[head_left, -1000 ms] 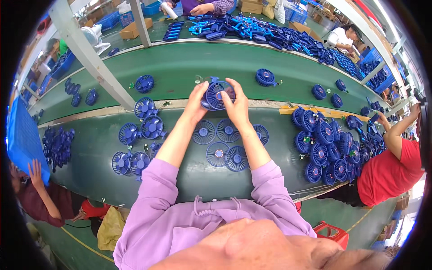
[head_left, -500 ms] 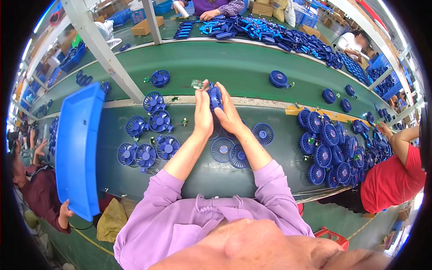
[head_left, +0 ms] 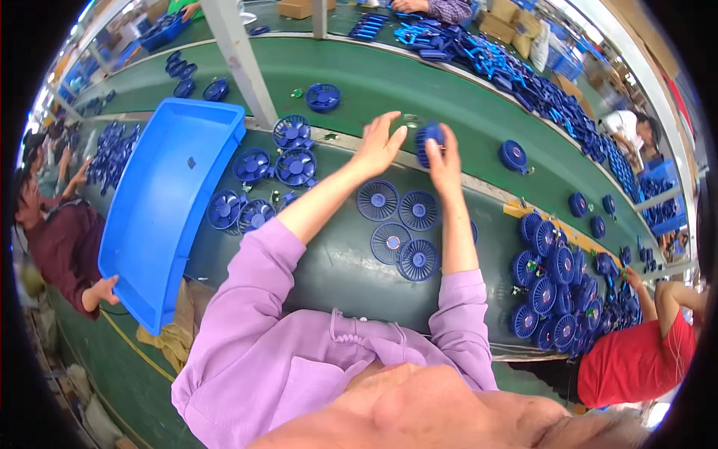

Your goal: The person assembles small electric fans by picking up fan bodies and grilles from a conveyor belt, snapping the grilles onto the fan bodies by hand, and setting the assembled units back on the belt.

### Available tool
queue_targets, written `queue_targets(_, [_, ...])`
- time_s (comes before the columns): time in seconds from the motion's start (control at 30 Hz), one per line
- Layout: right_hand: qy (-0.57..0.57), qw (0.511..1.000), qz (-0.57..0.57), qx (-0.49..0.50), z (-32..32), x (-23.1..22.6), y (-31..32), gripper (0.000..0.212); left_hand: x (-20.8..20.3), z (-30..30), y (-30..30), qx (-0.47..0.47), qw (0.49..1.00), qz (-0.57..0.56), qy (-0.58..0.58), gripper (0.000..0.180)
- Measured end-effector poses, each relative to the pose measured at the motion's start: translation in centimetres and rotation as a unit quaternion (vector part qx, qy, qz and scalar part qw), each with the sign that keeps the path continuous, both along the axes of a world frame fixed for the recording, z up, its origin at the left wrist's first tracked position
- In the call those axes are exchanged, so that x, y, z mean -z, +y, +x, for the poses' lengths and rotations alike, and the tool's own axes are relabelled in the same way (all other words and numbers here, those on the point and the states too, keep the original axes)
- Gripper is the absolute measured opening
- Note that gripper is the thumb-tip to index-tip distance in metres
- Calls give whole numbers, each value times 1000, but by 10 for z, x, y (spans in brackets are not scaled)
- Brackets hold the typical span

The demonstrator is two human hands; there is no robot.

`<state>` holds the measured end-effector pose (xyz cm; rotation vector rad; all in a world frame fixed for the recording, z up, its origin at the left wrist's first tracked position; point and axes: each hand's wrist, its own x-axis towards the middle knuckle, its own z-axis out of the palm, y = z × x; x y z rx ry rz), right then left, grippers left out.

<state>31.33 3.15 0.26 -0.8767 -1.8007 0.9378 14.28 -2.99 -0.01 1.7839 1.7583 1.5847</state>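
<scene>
Right hand: your right hand (head_left: 446, 161) is raised over the far part of the table (head_left: 329, 262), its grip clamped on a round blue fan part (head_left: 428, 142), fingers wrapped round the near rim.
Left hand: your left hand (head_left: 378, 146) is just left of that part, fingers spread apart, palm turned toward it, holding nothing; a small gap shows between fingertips and part.
Fan part: held in the air, tilted on edge, above the border between table and green belt (head_left: 389, 82).
Grilles: four flat blue grilles (head_left: 400, 228) lie on the table beneath your forearms, close together, two farther and two nearer.
Left cluster: assembled blue fan bodies (head_left: 273, 172) sit grouped to your left, just beside a large blue tray (head_left: 164, 209).
Tray: tilted, its near corner gripped by another person's hand (head_left: 101, 292).
Right cluster: a dense heap of blue fan shells (head_left: 561, 288) lies to your right, near a person in a red shirt (head_left: 636, 363).
Belt: single fan pieces lie well apart along it.
</scene>
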Motion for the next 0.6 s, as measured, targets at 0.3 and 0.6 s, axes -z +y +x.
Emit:
queue_targets(0.3, [-233,948,198,-82,9,-19,-57,70,-2,-152,52,-339,911,-172,162,43])
queue_targets(0.6, [-344,890,219,-203,-17,9,-94,79,25,-178,52,-278,902,-294,149,28])
